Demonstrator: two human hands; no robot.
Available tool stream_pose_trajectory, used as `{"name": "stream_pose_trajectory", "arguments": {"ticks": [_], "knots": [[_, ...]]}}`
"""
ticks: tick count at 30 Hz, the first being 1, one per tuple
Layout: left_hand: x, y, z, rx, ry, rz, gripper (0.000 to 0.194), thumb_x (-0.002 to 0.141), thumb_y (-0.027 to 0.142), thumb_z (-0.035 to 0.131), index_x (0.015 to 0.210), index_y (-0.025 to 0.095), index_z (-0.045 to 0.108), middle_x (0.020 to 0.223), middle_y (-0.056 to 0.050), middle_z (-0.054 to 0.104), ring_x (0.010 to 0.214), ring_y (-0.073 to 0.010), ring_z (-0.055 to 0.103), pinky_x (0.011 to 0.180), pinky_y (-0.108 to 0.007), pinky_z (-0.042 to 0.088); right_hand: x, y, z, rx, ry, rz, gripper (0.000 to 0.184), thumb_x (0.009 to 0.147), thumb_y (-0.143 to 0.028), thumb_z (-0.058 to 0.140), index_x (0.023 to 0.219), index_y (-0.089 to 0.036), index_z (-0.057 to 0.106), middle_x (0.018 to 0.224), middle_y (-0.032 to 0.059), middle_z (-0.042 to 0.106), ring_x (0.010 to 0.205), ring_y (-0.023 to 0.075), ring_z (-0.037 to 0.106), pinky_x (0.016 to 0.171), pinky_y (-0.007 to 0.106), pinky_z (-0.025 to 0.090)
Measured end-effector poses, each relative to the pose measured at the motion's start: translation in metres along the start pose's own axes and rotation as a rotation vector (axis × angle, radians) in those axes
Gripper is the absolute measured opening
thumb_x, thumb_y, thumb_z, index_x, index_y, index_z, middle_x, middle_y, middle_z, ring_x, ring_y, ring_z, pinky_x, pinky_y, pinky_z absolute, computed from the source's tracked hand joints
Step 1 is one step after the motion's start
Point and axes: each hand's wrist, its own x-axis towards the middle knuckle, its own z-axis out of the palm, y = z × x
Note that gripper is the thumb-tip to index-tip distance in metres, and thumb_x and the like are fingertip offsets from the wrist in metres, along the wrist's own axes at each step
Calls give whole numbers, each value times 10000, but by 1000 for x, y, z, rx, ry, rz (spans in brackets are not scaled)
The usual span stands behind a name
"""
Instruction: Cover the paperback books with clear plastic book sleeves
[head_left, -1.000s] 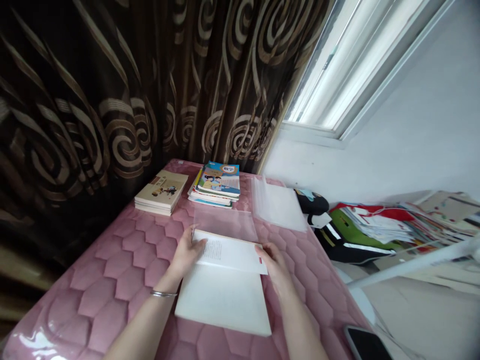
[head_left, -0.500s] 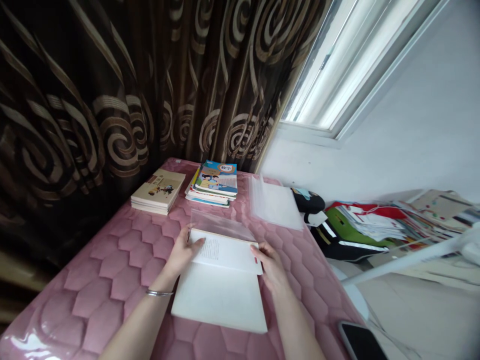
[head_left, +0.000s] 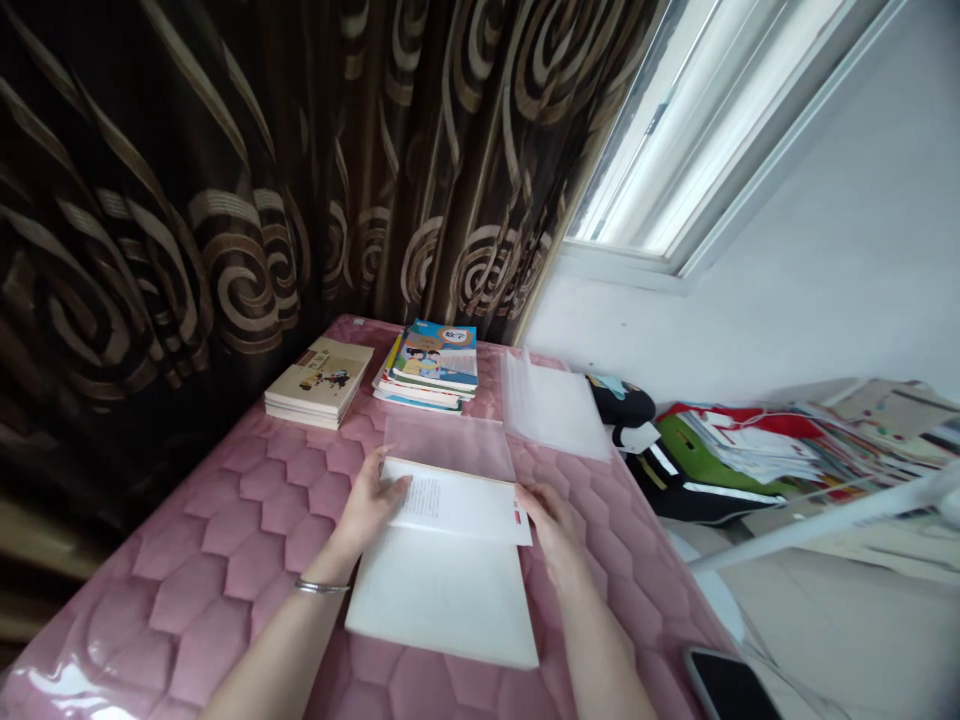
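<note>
A pale book [head_left: 442, 600] lies on the pink quilted surface in front of me. Across its far part is a white flap [head_left: 457, 505] with a block of small print and a red mark at its right end. Past the flap, a clear plastic cover [head_left: 450, 442] sticks out flat. My left hand [head_left: 373, 500] grips the left side, its thumb pressed on the printed flap and its fingers beneath. At the right edge, my right hand [head_left: 547, 520] is closed round the flap's far corner; its fingertips are partly hidden.
Tan-covered books [head_left: 319, 383] are stacked at the back left. Beside them is a pile of colourful textbooks [head_left: 435, 358]. Clear plastic covers [head_left: 559, 410] lie at the back right. A phone [head_left: 731, 685] is at the near right; bags [head_left: 697, 470] and papers stand beyond the edge.
The clear cover beyond the book now lies flatter and more spread out. My right hand has shifted slightly along the right edge, its thumb less over the flap. My left hand keeps its grip.
</note>
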Motion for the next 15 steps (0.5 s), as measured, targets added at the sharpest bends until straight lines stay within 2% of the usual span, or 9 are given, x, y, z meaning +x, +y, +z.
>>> {"name": "stream_pose_trajectory", "arguments": {"ticks": [4, 9, 15], "knots": [[-1, 0, -1, -3, -31, -19, 526, 748, 358, 695, 1209, 213, 489, 1115, -45, 620, 1016, -172, 595, 874, -268, 460, 0, -1, -3, -54, -66, 16, 435, 558, -574, 775, 491, -205, 555, 552, -15, 562, 602, 161, 503, 594, 279, 381], [-4, 7, -3, 30, -61, -44, 519, 776, 365, 678, 1233, 211, 489, 1091, -33, 615, 979, -162, 588, 842, -258, 466, 4, 11, -1, -36, -82, 75, 481, 519, -621, 788, 494, -201, 554, 545, -14, 549, 576, 151, 470, 562, 280, 335], [-4, 16, -3, 4, -68, -72, 530, 750, 356, 696, 1221, 206, 506, 1076, -36, 636, 966, -179, 599, 841, -287, 485, 7, 23, 0, 62, -71, 54, 476, 525, -596, 817, 500, -205, 547, 530, -30, 532, 552, 134, 457, 549, 270, 333]]}}
